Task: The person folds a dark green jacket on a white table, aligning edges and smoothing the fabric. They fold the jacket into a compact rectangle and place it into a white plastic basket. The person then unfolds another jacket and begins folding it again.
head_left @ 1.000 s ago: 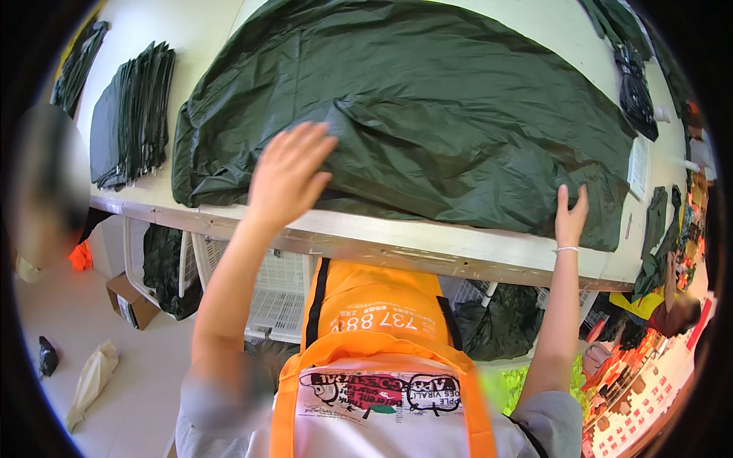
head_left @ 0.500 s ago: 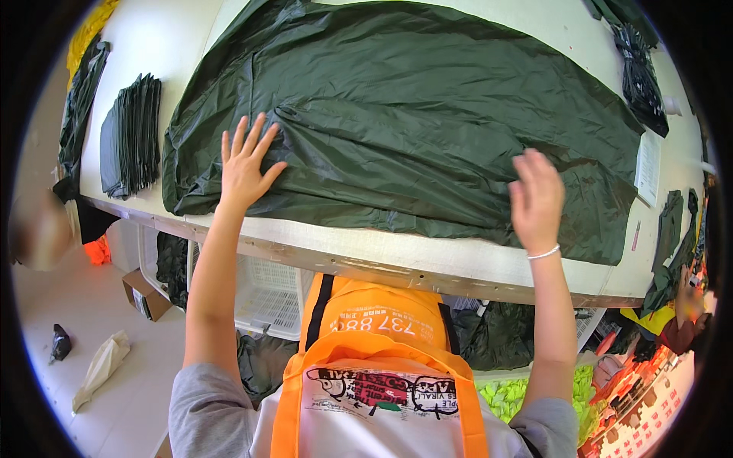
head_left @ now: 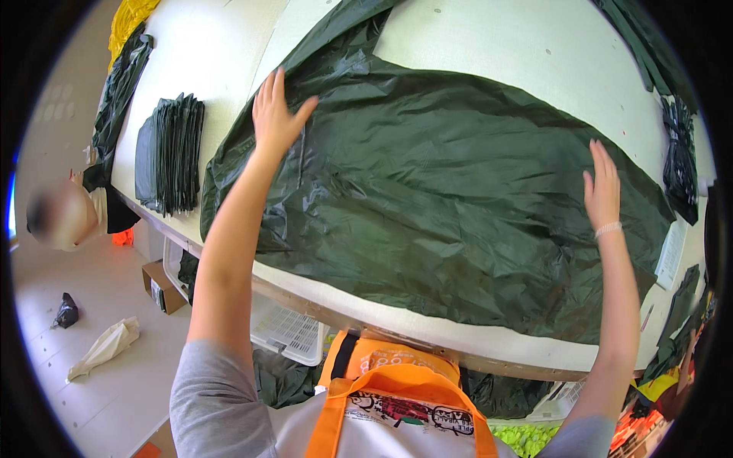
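dark green sheet spread flat on the white table, under both palms. left hand and right hand press down, fingers apart, gripping nothing. likely thin, limp, slippery fabric; best pinched at an edge beyond the fingertips.

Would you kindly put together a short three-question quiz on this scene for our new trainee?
1. True or false: both hands lie flat on the dark green sheet.
2. What lies left of the left hand: A) stack of folded dark pieces, B) scissors?
3. Which hand has a wristband?
Key: 1 true. 2 A. 3 the right hand; the band sits on its wrist.
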